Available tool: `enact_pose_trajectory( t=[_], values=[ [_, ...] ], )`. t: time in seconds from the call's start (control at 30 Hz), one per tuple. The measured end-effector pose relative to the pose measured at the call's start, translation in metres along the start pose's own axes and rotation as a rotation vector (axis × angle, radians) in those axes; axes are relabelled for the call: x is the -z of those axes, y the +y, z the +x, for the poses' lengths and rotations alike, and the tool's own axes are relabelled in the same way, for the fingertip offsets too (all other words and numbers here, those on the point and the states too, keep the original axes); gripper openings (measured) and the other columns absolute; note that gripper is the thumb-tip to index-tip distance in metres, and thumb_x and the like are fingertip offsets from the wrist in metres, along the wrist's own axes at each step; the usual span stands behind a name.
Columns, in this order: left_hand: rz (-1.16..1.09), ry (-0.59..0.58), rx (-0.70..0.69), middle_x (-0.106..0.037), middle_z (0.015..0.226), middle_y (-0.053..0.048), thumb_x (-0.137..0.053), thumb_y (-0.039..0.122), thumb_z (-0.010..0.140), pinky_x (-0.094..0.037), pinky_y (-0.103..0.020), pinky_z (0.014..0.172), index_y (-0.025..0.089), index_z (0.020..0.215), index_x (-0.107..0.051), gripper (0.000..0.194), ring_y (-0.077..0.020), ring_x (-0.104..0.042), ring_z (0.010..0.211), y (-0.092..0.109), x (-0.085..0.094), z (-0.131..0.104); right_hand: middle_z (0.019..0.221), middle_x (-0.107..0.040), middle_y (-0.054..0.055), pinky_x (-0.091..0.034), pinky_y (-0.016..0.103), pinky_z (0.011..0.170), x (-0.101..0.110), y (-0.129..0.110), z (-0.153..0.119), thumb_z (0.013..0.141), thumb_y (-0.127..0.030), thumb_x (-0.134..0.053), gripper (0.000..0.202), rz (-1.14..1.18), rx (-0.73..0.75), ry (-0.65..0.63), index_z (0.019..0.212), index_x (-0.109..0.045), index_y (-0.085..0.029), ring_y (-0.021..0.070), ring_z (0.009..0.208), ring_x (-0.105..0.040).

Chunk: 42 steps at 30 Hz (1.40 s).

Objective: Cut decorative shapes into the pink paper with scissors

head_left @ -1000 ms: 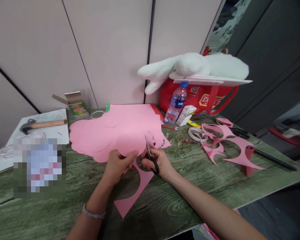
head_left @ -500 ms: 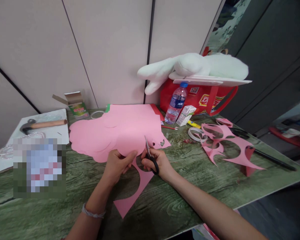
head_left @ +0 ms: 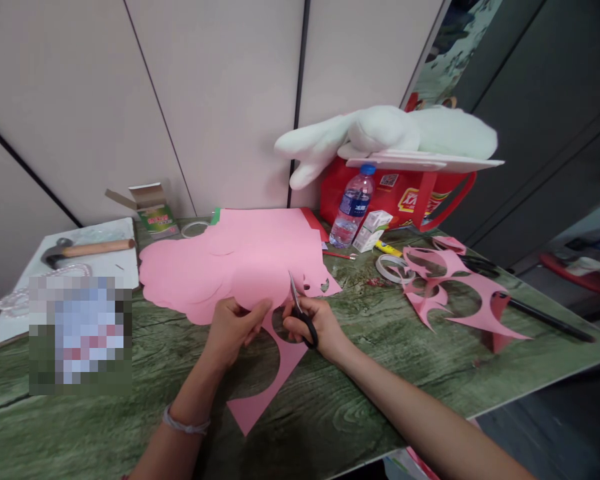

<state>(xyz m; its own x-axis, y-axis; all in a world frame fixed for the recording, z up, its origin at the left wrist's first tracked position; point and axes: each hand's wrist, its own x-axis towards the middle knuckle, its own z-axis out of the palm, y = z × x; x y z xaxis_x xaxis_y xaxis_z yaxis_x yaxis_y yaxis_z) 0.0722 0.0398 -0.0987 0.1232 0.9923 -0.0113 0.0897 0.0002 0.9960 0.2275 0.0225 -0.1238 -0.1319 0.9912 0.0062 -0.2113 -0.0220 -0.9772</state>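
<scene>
Between finger and thumb, my left hand (head_left: 237,328) pinches the lower edge of a sheet of pink paper (head_left: 260,283). My right hand (head_left: 320,327) is closed around the black handles of a pair of scissors (head_left: 306,325). Their blades point up and away, against the pink sheet at the right of my left hand. A curved offcut strip (head_left: 277,393) hangs below the sheet toward me. Under and to the left of the sheet lie scalloped pink paper shapes (head_left: 175,267). More pink sheet (head_left: 280,223) spreads behind.
At left, a hammer (head_left: 97,249) and beads (head_left: 75,270) lie on a white board (head_left: 33,263), near an opened box (head_left: 156,217). Behind stand a water bottle (head_left: 350,210), a small carton (head_left: 373,231) and a red bag (head_left: 405,197). Tape (head_left: 394,269) and pink scraps (head_left: 480,313) lie right.
Almost nothing differs. My left thumb has shifted very slightly left along the paper's edge; the scissors and my right hand stay in nearly the same place.
</scene>
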Motion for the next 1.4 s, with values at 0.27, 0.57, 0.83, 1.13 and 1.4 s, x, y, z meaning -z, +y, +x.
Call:
enact_pose_trajectory(
  t=[0.27, 0.57, 0.83, 1.13, 1.4],
  values=[
    [-0.047, -0.047, -0.016, -0.041, 0.031, 0.006, -0.064, 0.038, 0.074, -0.021, -0.020, 0.033, 0.016, 0.039, -0.049, 0.043, -0.0037, -0.034, 0.026, 0.003, 0.000, -0.002, 0.042, -0.051, -0.006, -0.035, 0.021, 0.039, 0.002, 0.003, 0.000, 0.058, -0.040, -0.081, 0.034, -0.033, 0.007, -0.033, 0.064, -0.058, -0.015, 0.0090, 0.038, -0.046],
    [0.036, -0.034, 0.010, -0.041, 0.031, 0.005, -0.066, 0.038, 0.071, -0.017, -0.020, 0.030, 0.016, 0.036, -0.048, 0.044, -0.0033, -0.031, 0.024, -0.004, 0.000, -0.001, 0.051, -0.050, -0.007, -0.033, 0.022, 0.043, 0.004, 0.012, 0.002, 0.058, -0.051, -0.081, 0.046, -0.024, 0.031, -0.067, 0.073, -0.056, -0.016, 0.0071, 0.044, -0.039],
    [0.050, -0.062, 0.012, -0.038, 0.029, 0.005, -0.065, 0.038, 0.071, -0.018, -0.020, 0.030, 0.018, 0.035, -0.045, 0.046, -0.0031, -0.030, 0.025, -0.005, 0.002, -0.001, 0.053, -0.045, -0.006, -0.028, 0.023, 0.045, 0.004, 0.009, 0.003, 0.060, -0.055, -0.078, 0.046, -0.094, 0.097, -0.054, 0.068, -0.054, -0.017, 0.0080, 0.048, -0.036],
    [0.045, -0.074, 0.017, -0.036, 0.028, 0.006, -0.065, 0.040, 0.071, -0.017, -0.019, 0.030, 0.018, 0.034, -0.044, 0.048, -0.0030, -0.028, 0.024, -0.003, 0.001, -0.003, 0.054, -0.045, -0.006, -0.028, 0.022, 0.044, 0.004, 0.005, 0.002, 0.056, -0.051, -0.081, 0.046, -0.111, 0.079, -0.056, 0.064, -0.050, -0.018, 0.0075, 0.047, -0.035],
    [0.039, -0.068, 0.021, -0.037, 0.029, 0.006, -0.065, 0.039, 0.071, -0.017, -0.020, 0.029, 0.018, 0.035, -0.044, 0.047, -0.0032, -0.028, 0.024, -0.005, 0.001, -0.002, 0.049, -0.045, -0.008, -0.025, 0.021, 0.042, 0.004, 0.009, 0.003, 0.053, -0.044, -0.084, 0.045, -0.071, 0.074, -0.057, 0.065, -0.050, -0.018, 0.0065, 0.044, -0.035]
  ],
)
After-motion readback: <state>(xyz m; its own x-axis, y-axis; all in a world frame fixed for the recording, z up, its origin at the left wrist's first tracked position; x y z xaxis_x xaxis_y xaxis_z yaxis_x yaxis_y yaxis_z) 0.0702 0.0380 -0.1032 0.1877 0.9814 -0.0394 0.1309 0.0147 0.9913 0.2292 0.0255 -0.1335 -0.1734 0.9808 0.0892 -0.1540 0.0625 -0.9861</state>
